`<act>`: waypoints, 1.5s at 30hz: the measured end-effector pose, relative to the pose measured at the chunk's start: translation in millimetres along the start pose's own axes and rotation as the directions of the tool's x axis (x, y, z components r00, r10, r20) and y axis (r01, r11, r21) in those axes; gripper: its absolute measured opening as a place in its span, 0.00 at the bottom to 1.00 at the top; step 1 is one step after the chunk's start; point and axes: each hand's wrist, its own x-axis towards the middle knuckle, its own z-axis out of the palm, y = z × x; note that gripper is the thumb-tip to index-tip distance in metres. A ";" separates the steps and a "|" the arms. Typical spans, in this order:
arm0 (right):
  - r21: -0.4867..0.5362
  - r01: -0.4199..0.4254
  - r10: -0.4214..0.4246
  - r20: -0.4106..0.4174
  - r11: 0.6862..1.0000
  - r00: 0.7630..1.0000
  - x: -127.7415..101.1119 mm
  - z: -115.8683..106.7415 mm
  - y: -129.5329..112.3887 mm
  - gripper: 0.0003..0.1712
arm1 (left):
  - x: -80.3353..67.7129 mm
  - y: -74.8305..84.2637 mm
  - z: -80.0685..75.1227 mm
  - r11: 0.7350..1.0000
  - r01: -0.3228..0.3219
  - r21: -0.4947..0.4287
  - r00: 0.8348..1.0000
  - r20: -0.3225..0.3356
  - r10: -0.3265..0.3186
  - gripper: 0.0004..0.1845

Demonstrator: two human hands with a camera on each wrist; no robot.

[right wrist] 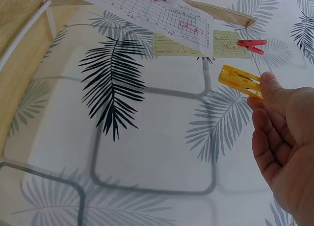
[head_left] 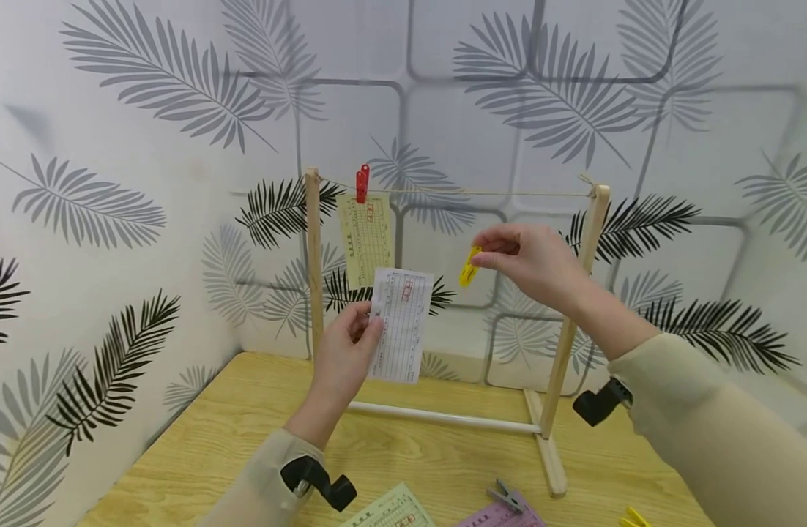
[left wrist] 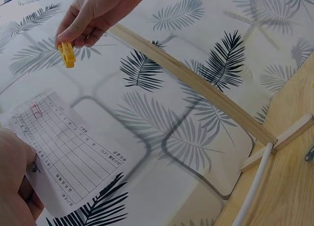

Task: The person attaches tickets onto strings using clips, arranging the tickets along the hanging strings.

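While seen from the head camera, left hand (head_left: 346, 344) pinching the left edge of a white slip (head_left: 400, 324), held upright in front of the wooden rack (head_left: 577, 307) and just below a yellow slip (head_left: 366, 238). Yellow slip hung from the string (head_left: 482, 193) by a red peg (head_left: 361, 183), close to the rack's left post. Right hand (head_left: 532, 263) raised between the posts, under the string, thumb and fingers closed round a yellow peg (head_left: 469, 266); peg and white slip near each other but apart. Rack standing on the wooden table (head_left: 199, 446), white bar along its foot. At the near edge of the table: a green slip (head_left: 389, 511), a pink slip (head_left: 502, 517) with a grey peg (head_left: 505, 495) on it, and what looks like another yellow peg (head_left: 634, 518), mostly cut off.

From the left wrist, only part of the left hand (left wrist: 14, 182) visible, gripping the white slip (left wrist: 61, 150) at its lower corner. Right hand (left wrist: 95, 15) up top, pinching the yellow peg (left wrist: 66, 54), clear of the paper.

From the right wrist, right hand (right wrist: 284, 138) holding the yellow peg (right wrist: 240, 81) by one end between thumb and fingertips. White slip (right wrist: 149, 15) beyond, overlapping the yellow slip (right wrist: 216, 43), red peg (right wrist: 252, 44) at its far end.
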 end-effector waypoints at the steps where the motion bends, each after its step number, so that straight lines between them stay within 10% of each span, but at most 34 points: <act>1: -0.006 0.001 -0.001 -0.002 1.000 1.000 2.6 -1.6 -1.3 0.15 | 0.6 1.3 -0.1 1.000 -0.003 0.004 1.000 -0.002 0.003 0.12; 45: -0.049 0.035 -0.042 -0.140 0.998 0.989 97.4 -29.8 -52.6 0.17 | 46.3 29.0 19.1 0.991 -0.003 -0.131 1.000 -0.010 0.001 0.13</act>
